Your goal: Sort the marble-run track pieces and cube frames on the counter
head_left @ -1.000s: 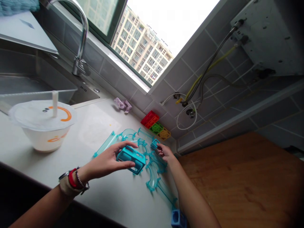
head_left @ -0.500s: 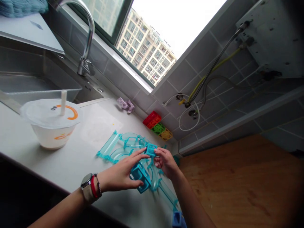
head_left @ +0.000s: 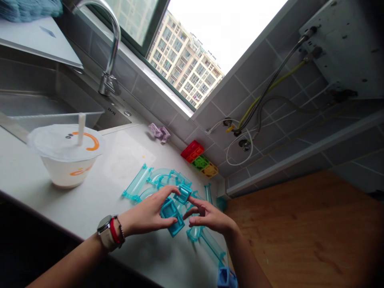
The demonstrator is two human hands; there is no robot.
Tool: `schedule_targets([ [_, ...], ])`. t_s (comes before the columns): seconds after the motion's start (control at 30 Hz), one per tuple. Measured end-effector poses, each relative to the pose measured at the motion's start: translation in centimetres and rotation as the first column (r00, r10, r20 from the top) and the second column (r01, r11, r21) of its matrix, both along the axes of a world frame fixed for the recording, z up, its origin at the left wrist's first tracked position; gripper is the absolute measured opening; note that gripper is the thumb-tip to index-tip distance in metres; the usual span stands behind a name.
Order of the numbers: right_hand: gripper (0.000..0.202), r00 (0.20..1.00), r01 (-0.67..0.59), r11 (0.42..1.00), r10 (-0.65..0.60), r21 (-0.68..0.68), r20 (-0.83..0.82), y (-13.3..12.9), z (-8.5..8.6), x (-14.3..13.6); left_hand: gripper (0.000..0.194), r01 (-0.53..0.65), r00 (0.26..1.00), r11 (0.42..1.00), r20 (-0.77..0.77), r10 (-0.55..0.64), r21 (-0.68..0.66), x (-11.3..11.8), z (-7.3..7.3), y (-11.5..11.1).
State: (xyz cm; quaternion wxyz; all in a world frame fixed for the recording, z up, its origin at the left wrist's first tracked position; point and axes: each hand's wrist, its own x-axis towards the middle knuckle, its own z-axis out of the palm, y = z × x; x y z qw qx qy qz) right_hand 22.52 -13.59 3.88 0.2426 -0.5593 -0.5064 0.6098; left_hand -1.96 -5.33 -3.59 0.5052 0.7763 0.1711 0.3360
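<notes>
My left hand (head_left: pixel 150 214) is closed round a larger teal block (head_left: pixel 175 224), its thumb on the block's near side. A smaller teal block (head_left: pixel 183 193) sits above it at my left fingertips. Whether the two blocks are joined is hidden. My right hand (head_left: pixel 207 216) has its fingers apart, and one fingertip touches the right side of the smaller block. Under and around both hands, translucent teal track pieces (head_left: pixel 138 182) lie on the white counter (head_left: pixel 111 200).
A lidded cup (head_left: pixel 67 160) with a straw stands at left, near the sink (head_left: pixel 30 90) and faucet (head_left: pixel 111 52). Purple pieces (head_left: pixel 159 133) and red, green and yellow blocks (head_left: pixel 200 159) line the wall. A blue block (head_left: pixel 225 277) lies at the near edge.
My left hand and the teal blocks have shifted slightly left. My right hand has let go its pinch on the smaller block, moved lower and spread its fingers.
</notes>
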Motion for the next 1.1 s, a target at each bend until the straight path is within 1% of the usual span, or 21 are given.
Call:
schedule_targets([
  [0.1,0.08,0.999,-0.048,0.999,0.048,-0.008,0.016,-0.1,0.3,1.2,0.081,0.032,0.999,0.998,0.04,-0.03,-0.054,0.0,-0.4,0.3],
  [0.17,0.077,0.997,-0.069,0.997,0.068,-0.021,-0.02,-0.1,0.3,1.9,0.095,0.115,0.992,0.987,0.063,-0.108,-0.111,0.2,-0.9,0.3],
  [0.27,0.069,0.988,-0.144,0.987,0.139,-0.068,-0.073,-0.1,0.4,2.7,0.116,0.243,0.97,0.95,0.073,-0.233,-0.197,0.7,-1.8,0.0],
  [0.33,0.068,0.978,-0.2,0.974,0.193,-0.103,-0.075,-0.1,0.6,3.1,0.12,0.291,0.957,0.934,0.058,-0.285,-0.206,1.1,-2.1,-0.2],
  [0.4,0.07,0.973,-0.221,0.969,0.213,-0.11,-0.086,-0.3,0.8,3.5,0.118,0.312,0.95,0.929,0.058,-0.307,-0.198,1.3,-1.9,-0.3],
  [0.47,0.071,0.976,-0.186,0.98,0.176,-0.074,-0.13,-0.6,1.0,3.7,0.113,0.303,0.953,0.93,0.093,-0.289,-0.207,1.2,-1.4,-0.2],
  [0.53,0.072,0.978,-0.082,0.997,0.083,0.016,-0.194,-1.2,1.2,3.7,0.1,0.253,0.963,0.939,0.156,-0.22,-0.235,1.0,-0.6,0.1],
  [0.6,0.076,0.967,0.049,0.991,-0.017,0.121,-0.254,-2.0,1.2,3.4,0.085,0.188,0.965,0.942,0.232,-0.124,-0.277,0.5,0.2,0.7],
  [0.63,0.079,0.958,0.098,0.982,-0.049,0.161,-0.281,-2.5,1.1,3.3,0.081,0.159,0.96,0.94,0.269,-0.077,-0.3,0.1,0.5,1.0],
  [0.67,0.083,0.951,0.12,0.976,-0.06,0.182,-0.302,-2.9,1.0,3.1,0.081,0.137,0.952,0.938,0.303,-0.036,-0.317,-0.2,0.9,1.3],
  [0.7,0.088,0.948,0.109,0.977,-0.047,0.182,-0.315,-3.2,0.9,2.9,0.084,0.119,0.945,0.938,0.328,-0.006,-0.324,-0.6,1.2,1.6],
  [0.73,0.094,0.947,0.069,0.984,-0.012,0.165,-0.321,-3.5,0.8,2.7,0.086,0.104,0.939,0.942,0.344,0.013,-0.318,-0.9,1.4,1.8],
  [0.83,0.112,0.94,-0.105,0.99,0.13,0.093,-0.317,-3.6,0.6,2.7,0.087,0.057,0.943,0.972,0.333,0.023,-0.229,-1.9,2.1,2.1],
  [0.9,0.114,0.934,-0.183,0.981,0.194,0.064,-0.3,-3.2,0.8,3.0,0.083,0.04,0.959,0.99,0.283,-0.001,-0.134,-2.4,2.5,2.1],
  [1.0,0.113,0.937,-0.242,0.97,0.237,0.015,-0.255,-2.4,1.4,3.4,0.078,0.03,0.976,1.0,0.216,-0.029,-0.005,-2.9,2.8,2.1],
  [1.1,0.116,0.936,-0.272,0.962,0.26,-0.019,-0.239,-1.8,2.0,3.5,0.076,0.024,0.972,0.998,0.233,-0.037,0.058,-2.9,2.6,1.9],
])
